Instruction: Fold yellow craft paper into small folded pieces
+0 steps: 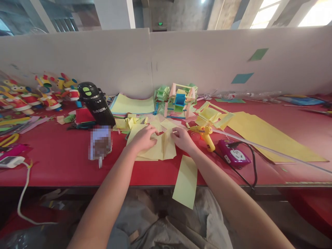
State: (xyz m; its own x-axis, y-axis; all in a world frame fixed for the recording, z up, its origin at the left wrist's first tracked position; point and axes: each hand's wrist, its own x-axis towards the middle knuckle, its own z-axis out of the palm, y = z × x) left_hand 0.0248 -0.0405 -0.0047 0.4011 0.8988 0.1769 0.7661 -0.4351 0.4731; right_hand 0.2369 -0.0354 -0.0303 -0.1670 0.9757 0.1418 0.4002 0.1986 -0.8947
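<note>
Pale yellow paper sheets lie at the table's front, in front of me. My left hand rests on them, its fingers curved and thumb apart, with nothing gripped between them. A folded piece of yellow paper stands partly raised at their right side. My right hand pinches its upper right edge between thumb and fingers. Below my right wrist, a loose yellow paper strip hangs over the table edge. Close to the right hand lies a yellow glue gun.
A black bottle stands left, near a blurred-out object. Behind my hands are a paper-and-stick wheel model and stacked coloured paper. A purple power socket with a black cable and large yellow sheets lie right.
</note>
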